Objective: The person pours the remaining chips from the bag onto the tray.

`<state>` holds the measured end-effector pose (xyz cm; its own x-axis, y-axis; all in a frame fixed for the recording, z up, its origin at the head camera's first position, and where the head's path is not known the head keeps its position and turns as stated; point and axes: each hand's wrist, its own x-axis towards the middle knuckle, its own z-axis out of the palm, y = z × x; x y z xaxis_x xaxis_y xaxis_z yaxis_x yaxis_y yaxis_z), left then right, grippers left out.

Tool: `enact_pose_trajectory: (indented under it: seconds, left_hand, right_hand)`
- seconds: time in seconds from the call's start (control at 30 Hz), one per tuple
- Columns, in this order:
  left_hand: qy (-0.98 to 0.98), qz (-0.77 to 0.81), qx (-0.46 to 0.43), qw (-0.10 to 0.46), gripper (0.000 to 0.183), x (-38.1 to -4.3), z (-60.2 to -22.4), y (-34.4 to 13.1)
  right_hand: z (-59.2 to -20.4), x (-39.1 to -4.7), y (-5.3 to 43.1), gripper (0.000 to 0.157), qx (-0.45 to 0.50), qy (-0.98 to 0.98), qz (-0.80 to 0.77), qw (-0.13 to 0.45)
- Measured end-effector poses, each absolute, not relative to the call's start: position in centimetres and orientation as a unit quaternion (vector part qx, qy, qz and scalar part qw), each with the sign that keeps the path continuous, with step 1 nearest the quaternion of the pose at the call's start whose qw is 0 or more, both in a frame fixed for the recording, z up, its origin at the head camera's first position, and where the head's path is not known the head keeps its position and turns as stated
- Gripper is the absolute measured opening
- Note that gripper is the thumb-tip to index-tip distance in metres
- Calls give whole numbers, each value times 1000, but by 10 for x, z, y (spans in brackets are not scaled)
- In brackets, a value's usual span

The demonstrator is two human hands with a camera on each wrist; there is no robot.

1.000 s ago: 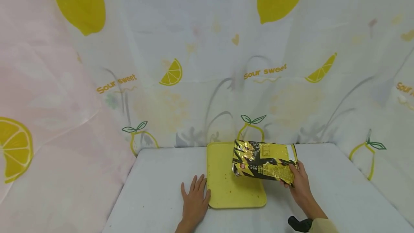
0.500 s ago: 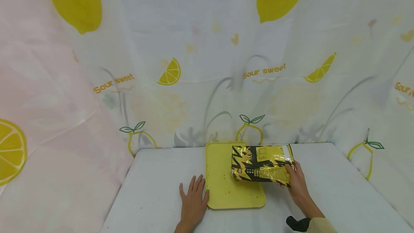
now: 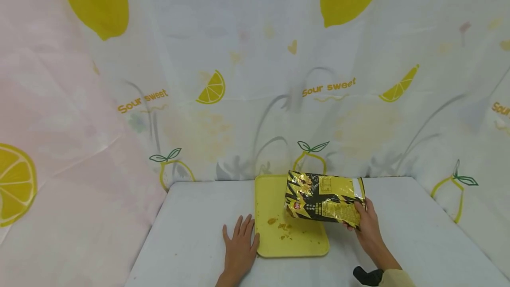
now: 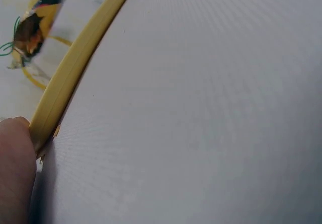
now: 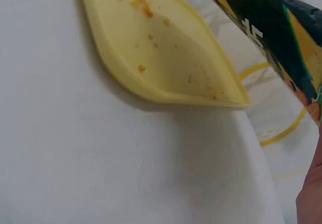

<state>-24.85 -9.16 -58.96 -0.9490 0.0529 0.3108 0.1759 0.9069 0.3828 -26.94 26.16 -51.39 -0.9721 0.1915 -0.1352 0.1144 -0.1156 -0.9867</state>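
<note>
My right hand (image 3: 369, 229) grips the right end of a shiny yellow and black snack bag (image 3: 334, 194), thumb on top. The bag is held over the back right of a yellow tray (image 3: 295, 249), its far end towards the tray's middle. Broken orange-brown snack pieces (image 3: 272, 221) and crumbs lie on the tray, and the right wrist view shows scattered crumbs (image 5: 141, 68) there too. Fingers spread, my left hand (image 3: 241, 249) lies on the table with its thumb against the tray's left edge. In the left wrist view that thumb (image 4: 15, 168) meets the tray rim (image 4: 65, 78).
The tray stands on a white-covered table (image 3: 199, 216). Behind the table hangs a pale curtain (image 3: 255, 123) printed with lemons and "Sour sweet". A few small specks dot the table cover. A black strap (image 3: 368, 276) sits at the right wrist, below a beige sleeve (image 3: 396, 278).
Snack pieces and crumbs have dropped onto the middle of the tray. The bag dipped slightly and rose again in my right hand. My left hand stays at the tray's edge.
</note>
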Motion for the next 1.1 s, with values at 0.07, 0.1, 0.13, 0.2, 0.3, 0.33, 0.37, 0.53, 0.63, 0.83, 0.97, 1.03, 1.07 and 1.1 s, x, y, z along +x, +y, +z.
enact_pose_trajectory:
  seconds: [0.07,0.1,0.13,0.2,0.3,0.33,0.37,0.53,0.63,0.83,0.97,1.03,1.07,1.1]
  left_hand:
    - [-966,-209,-58,141,49,-248,-589,-92]
    - [-966,-209,-57,139,50,-248,-589,-92]
    - [-966,-211,-57,138,50,-248,-589,-92]
    - [-966,-212,-57,137,49,-248,-589,-92]
    - [-966,-213,-56,136,49,-247,-589,-92]
    - [-966,-213,-56,136,49,-247,-589,-92]
    - [-966,-213,-55,136,49,-247,-589,-92]
    - [-966,-214,-56,136,49,-248,-589,-92]
    - [-965,-216,-57,138,49,-248,-589,-92]
    - [-966,-212,-60,137,49,-247,-590,-92]
    - [-967,-210,-59,135,49,-248,-591,-93]
    - [-966,-212,-58,134,50,-249,-591,-93]
    - [-966,-214,-59,133,50,-249,-590,-93]
    - [-966,-215,-59,132,49,-249,-590,-93]
  right_hand:
    - [-514,-269,262,39,-113,-672,732,27]
    - [-514,-268,262,38,-113,-675,729,27]
    - [-514,-268,263,35,-114,-675,729,25]
    - [-514,-267,263,26,-122,-663,738,23]
    - [-513,-267,263,24,-132,-650,749,20]
    - [-513,-267,263,28,-133,-649,749,19]
    - [-513,-266,263,33,-135,-649,749,18]
    - [-514,-265,263,37,-142,-637,758,13]
    - [-516,-265,264,22,-143,-625,767,12]
    - [-518,-261,267,17,-146,-599,788,9]
    - [-517,-261,268,19,-142,-592,793,9]
    - [-516,-261,268,19,-141,-596,790,9]
    - [-516,-261,268,20,-142,-597,790,9]
    - [-515,-261,268,20,-145,-595,790,9]
